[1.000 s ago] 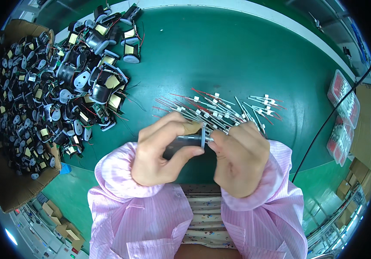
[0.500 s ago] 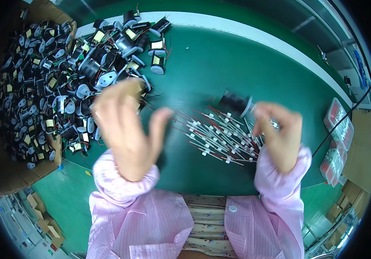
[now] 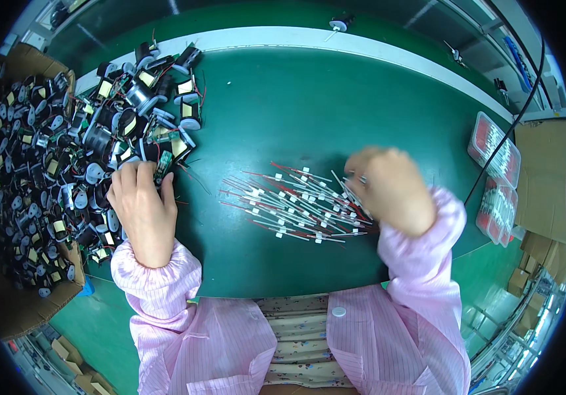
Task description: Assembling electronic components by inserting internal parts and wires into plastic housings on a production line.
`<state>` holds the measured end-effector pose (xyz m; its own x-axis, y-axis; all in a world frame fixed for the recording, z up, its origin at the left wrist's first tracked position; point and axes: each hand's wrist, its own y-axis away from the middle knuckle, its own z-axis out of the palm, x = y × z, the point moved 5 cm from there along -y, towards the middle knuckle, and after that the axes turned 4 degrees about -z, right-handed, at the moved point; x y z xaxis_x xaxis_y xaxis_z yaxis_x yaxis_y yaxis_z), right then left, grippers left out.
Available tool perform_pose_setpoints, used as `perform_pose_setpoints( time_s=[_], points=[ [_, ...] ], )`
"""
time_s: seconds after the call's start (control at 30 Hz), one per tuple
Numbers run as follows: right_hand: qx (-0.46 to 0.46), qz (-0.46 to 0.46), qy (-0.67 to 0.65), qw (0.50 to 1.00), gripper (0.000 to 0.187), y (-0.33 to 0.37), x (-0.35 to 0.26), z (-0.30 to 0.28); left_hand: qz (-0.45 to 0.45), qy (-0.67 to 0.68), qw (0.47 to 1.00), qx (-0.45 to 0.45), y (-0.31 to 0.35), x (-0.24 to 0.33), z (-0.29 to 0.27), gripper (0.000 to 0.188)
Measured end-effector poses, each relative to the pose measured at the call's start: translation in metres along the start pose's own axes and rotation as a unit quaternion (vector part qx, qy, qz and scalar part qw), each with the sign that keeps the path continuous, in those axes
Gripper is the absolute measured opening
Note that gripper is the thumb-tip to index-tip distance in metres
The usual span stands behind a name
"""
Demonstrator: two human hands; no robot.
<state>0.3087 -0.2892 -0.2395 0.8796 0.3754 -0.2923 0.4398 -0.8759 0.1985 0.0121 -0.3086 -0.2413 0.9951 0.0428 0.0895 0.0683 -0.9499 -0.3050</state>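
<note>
My left hand (image 3: 139,207) is closed on a small black cylindrical part with a green circuit board (image 3: 164,164), at the right border of a heap of similar parts (image 3: 108,125). These are black with grey round ends, yellowish patches and thin red and black wires. My right hand (image 3: 392,187), slightly blurred, is curled at the right end of a pile of wire leads (image 3: 296,204), red and white with small white connectors. Its fingertips are partly hidden, so what they pinch does not show.
A cardboard box (image 3: 16,322) full of the black parts stands at left. Two clear plastic boxes (image 3: 494,148) with leads are at right, behind a black cable (image 3: 510,128). One black-and-grey part (image 3: 339,25) shows at the table's white far edge (image 3: 388,56).
My right hand has let go of a black cylindrical part and moved onto the leads; a similar part now shows at the far edge. My left hand has closed on a part by the heap.
</note>
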Motion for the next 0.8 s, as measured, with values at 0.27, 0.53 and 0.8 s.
perform_pose_setpoints(
  time_s=[0.27,0.53,0.8],
  points=[
    [0.068,0.071,-0.033,0.995,0.009,0.019,-0.014,0.037,0.048,0.061,0.986,0.146,0.004,0.032,-0.049,0.030],
    [0.263,0.013,-0.364,0.893,0.011,0.035,-0.017,-0.013,0.077,0.666,0.727,-0.147,0.010,0.062,-0.036,0.046],
    [0.147,0.016,-0.850,0.505,0.012,0.026,-0.022,0.015,-0.097,0.879,0.286,-0.370,0.021,0.092,0.015,0.042]
  ],
)
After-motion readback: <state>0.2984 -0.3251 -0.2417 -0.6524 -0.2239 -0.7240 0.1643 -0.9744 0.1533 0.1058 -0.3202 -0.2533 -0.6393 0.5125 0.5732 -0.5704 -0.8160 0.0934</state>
